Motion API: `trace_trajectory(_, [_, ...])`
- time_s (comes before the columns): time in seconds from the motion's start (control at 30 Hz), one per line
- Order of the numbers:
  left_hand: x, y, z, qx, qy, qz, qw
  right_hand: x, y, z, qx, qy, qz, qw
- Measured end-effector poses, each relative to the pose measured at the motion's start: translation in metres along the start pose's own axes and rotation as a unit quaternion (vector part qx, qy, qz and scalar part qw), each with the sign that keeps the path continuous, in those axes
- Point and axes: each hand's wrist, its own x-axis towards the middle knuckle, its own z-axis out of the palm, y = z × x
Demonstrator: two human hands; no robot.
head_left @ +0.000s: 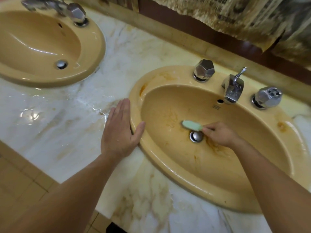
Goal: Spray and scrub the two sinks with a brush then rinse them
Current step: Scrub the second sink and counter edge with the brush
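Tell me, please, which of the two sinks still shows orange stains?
The right sink, where the right hand holds the green brush; the left sink looks clean.

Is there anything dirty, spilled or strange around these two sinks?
Yes. The right sink has orange-brown stains in its basin and on its rim, while the left sink looks clean. Water lies pooled on the marble counter between them.

sinks point(235, 174) – glossy tan ceramic, stained | counter point(50, 132) – wet polished marble | taps point(233, 89) – shiny chrome | brush point(191, 126) – green plastic
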Motion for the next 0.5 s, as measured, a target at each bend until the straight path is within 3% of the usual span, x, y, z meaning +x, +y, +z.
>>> trace_trajectory(0.07, [0.0,0.0,0.0,-0.001,-0.001,-0.001,1.0,-0.001,0.005,-0.002,-0.031,0.09,0.013,0.995])
trace_trajectory(0.17, [0.0,-0.001,0.0,0.001,0.0,-0.001,1.0,-0.006,0.005,0.004,-0.07,0.029,0.009,0.997])
trace_trajectory(0.27, [-0.001,0.0,0.0,0.003,0.0,-0.003,1.0,-0.013,0.008,0.005,-0.105,0.102,0.017,0.989])
trace_trajectory(0.4, [-0.001,0.001,-0.001,0.003,-0.002,-0.005,1.0,-0.02,0.013,-0.003,-0.157,0.063,0.021,0.985])
trace_trajectory(0.5, [-0.001,0.001,-0.002,0.003,-0.001,-0.01,1.0,-0.024,0.019,-0.008,-0.205,0.096,0.027,0.974])
